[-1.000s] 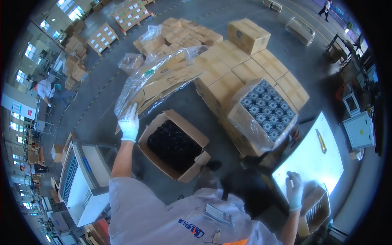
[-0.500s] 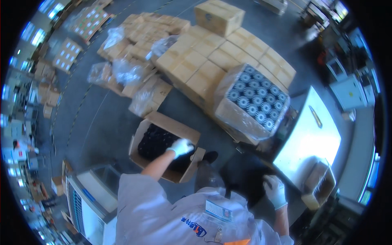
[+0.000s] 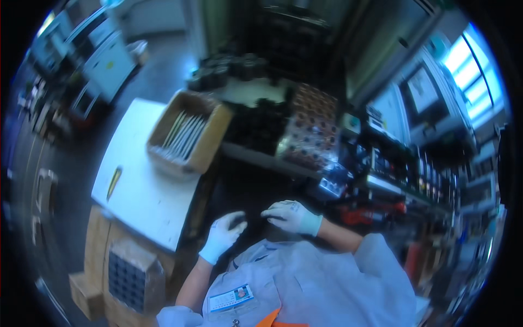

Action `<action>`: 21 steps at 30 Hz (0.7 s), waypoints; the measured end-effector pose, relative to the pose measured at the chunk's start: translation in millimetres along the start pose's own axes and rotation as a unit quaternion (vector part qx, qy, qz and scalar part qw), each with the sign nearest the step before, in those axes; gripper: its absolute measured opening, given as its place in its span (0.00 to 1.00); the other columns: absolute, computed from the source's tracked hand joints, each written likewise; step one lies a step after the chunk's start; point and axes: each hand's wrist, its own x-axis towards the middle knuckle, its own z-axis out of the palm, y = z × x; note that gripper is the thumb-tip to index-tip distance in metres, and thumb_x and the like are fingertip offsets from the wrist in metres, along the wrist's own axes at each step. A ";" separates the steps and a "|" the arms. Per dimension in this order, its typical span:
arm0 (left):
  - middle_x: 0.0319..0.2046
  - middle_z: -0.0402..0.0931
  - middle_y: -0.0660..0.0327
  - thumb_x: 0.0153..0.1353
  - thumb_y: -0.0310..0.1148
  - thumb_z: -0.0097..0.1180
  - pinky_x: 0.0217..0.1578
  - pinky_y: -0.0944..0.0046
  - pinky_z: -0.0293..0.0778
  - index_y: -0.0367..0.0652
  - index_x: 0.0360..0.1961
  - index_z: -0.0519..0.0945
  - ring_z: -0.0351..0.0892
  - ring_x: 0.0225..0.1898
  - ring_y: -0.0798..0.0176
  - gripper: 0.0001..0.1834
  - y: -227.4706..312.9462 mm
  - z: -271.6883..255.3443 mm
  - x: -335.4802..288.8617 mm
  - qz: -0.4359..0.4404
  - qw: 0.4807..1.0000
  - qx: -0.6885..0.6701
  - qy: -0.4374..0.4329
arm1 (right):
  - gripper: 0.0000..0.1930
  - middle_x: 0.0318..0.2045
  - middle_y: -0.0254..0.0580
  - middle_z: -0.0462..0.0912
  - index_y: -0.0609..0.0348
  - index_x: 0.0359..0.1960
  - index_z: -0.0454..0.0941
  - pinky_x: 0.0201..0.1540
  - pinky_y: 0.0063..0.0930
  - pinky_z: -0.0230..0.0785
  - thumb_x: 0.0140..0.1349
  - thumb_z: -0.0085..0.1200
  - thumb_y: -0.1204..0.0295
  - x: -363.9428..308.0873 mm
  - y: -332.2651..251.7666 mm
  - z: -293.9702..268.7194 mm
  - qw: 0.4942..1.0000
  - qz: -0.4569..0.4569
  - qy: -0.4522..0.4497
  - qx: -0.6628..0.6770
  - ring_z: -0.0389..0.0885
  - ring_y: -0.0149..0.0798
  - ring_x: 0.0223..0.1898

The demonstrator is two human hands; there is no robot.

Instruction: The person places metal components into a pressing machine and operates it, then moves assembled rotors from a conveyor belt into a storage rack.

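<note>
Both my hands wear white gloves and are in front of my body, a short gap apart. My left hand (image 3: 222, 235) is curled, and a small black part (image 3: 236, 220) shows between its thumb and fingers; its exact shape is blurred. My right hand (image 3: 293, 216) reaches in from the right with fingers bent together. Something dark shows at its fingertips, too small to name. Beyond the hands lies a dark heap of black parts (image 3: 259, 125) on a bench, next to a tray of brownish round pieces (image 3: 313, 122).
A white-topped table (image 3: 144, 201) stands at the left, with a yellow-handled knife (image 3: 114, 182) on it. There, an open cardboard box (image 3: 212, 144) holds thin upright dividers. Nearer is a plastic-wrapped box of round parts (image 3: 128, 278). Machinery and a rack (image 3: 406, 185) stand at the right.
I have turned to the right, from the stacked cartons toward the bench. My left hand has left the box of black parts, and both hands have come close together before me.
</note>
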 end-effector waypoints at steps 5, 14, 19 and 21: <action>0.37 0.83 0.55 0.60 0.31 0.65 0.38 0.63 0.78 0.39 0.48 0.83 0.83 0.35 0.60 0.16 119.1 61.6 149.3 0.212 0.972 0.101 0.014 | 0.13 0.43 0.47 0.85 0.57 0.48 0.83 0.49 0.40 0.76 0.64 0.57 0.70 -72.0 46.3 -79.2 0.970 0.149 0.186 0.043 0.84 0.49 0.45; 0.35 0.77 0.52 0.61 0.39 0.58 0.37 0.48 0.74 0.48 0.43 0.82 0.81 0.37 0.48 0.12 187.1 170.0 307.1 0.445 0.796 0.393 -0.119 | 0.18 0.54 0.50 0.77 0.53 0.52 0.81 0.65 0.51 0.63 0.58 0.62 0.68 -54.0 99.1 -102.5 0.915 0.191 0.304 -0.183 0.72 0.54 0.59; 0.43 0.75 0.45 0.57 0.40 0.60 0.37 0.47 0.77 0.43 0.39 0.82 0.82 0.40 0.45 0.14 187.5 191.8 340.6 0.429 0.777 0.408 -0.213 | 0.15 0.49 0.48 0.78 0.53 0.47 0.83 0.61 0.49 0.65 0.56 0.61 0.69 -31.3 112.5 -96.5 0.912 0.230 0.261 -0.219 0.74 0.53 0.54; 0.43 0.74 0.45 0.56 0.40 0.61 0.39 0.45 0.76 0.39 0.38 0.82 0.81 0.44 0.44 0.15 189.8 189.9 349.2 0.431 0.786 0.373 -0.241 | 0.12 0.46 0.47 0.80 0.54 0.43 0.85 0.58 0.47 0.67 0.57 0.61 0.70 -22.5 106.9 -102.1 0.913 0.264 0.257 -0.177 0.76 0.52 0.52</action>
